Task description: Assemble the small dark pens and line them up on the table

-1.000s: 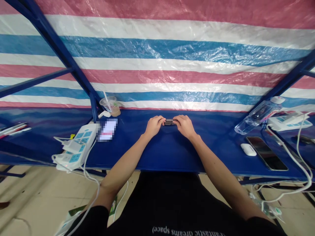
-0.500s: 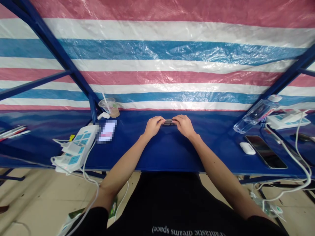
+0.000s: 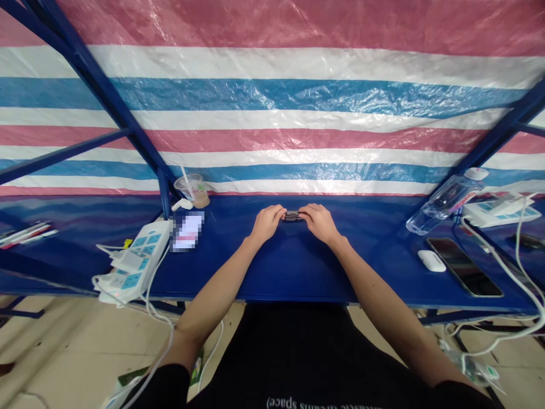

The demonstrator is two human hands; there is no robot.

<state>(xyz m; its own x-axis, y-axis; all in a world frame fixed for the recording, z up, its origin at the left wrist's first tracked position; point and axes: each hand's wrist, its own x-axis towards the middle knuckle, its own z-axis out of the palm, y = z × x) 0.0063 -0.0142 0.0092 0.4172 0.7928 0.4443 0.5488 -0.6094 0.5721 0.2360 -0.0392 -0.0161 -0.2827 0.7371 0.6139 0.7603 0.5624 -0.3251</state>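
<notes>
1. Fingers (image 3: 280,212) of bare L hand (image 3: 264,222) pinched narrow on L end of small dark-grey-and-black oblong object (image 3: 292,216), approx. centre of frame.
2. R hand (image 3: 319,221) likewise pinching R end; exact fingertip contact partly hidden, can't tell how firm.
3. Object sits betw. both hands, over glossy dark-blue desk (image 3: 293,267); can't tell if touching it.
4. Handling (guess): prob. light & stiff, poss. slick, any thin parts fragile. Best hold: short ends, thumb vs. fingers, min. pressure, middle kept free.
5. Around: clear plastic bottle w/ white cap (image 3: 445,201) & flat black-screened phone (image 3: 465,267), R of frame; white power strip w/ blue sockets (image 3: 149,241), L of frame.
</notes>
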